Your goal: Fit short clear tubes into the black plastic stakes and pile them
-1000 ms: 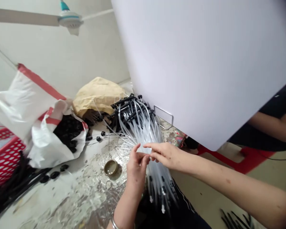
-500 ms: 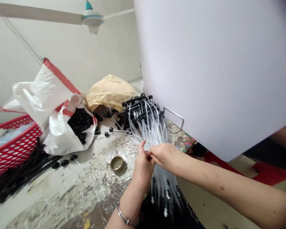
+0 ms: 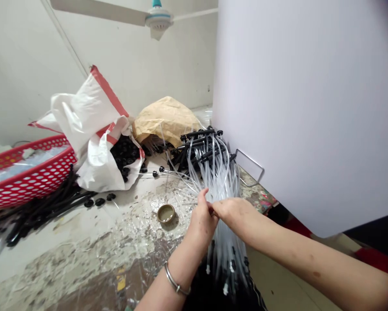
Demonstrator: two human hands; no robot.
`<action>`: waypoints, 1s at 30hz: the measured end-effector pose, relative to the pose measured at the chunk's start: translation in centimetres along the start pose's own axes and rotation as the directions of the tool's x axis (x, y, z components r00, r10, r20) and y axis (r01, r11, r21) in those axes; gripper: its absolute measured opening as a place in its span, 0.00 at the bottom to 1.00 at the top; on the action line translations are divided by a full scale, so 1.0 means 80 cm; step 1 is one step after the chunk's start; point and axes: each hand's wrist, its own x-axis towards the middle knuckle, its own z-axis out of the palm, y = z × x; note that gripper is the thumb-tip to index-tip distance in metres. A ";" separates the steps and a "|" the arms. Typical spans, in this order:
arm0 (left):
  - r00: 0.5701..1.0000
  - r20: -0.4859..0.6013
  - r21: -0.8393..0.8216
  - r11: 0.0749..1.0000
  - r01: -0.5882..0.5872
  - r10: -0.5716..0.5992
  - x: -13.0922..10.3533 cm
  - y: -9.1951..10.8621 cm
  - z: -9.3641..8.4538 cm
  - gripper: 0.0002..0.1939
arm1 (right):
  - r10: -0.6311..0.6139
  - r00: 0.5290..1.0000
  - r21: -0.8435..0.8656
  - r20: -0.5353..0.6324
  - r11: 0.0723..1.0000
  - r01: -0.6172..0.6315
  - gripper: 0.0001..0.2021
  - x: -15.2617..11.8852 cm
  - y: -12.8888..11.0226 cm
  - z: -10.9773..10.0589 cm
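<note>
Both hands meet at the middle of a bundle of clear tubes (image 3: 218, 172) lying over the near tabletop (image 3: 93, 242) edge. Left hand (image 3: 202, 220) is closed, fingers pinching tubes. Right hand (image 3: 234, 212) is curled against it; its grip is partly hidden, apparently closed on the same tubes. Black-tipped far tube ends run behind a large blank white area (image 3: 307, 108). A small round cap (image 3: 165, 213) sits just left.

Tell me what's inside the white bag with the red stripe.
The white bag gapes open on a heap of small black round parts, a few spilled in front. How deep the heap goes is hidden by the bag's folds.
</note>
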 end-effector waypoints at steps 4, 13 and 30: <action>0.999 0.035 -0.158 0.986 0.046 -0.041 0.000 -0.003 0.001 0.32 | -0.002 0.999 -0.067 0.042 0.998 0.005 0.10 -0.004 -0.004 -0.011; 0.994 0.080 -0.450 0.888 0.097 -0.068 -0.002 -0.008 0.007 0.28 | 0.081 0.996 -0.031 0.043 0.996 -0.080 0.10 -0.011 0.012 -0.013; 0.990 0.138 -0.240 0.971 0.000 0.034 -0.004 -0.007 -0.007 0.08 | 0.185 0.983 0.229 -0.011 0.957 -0.178 0.10 -0.009 0.021 -0.030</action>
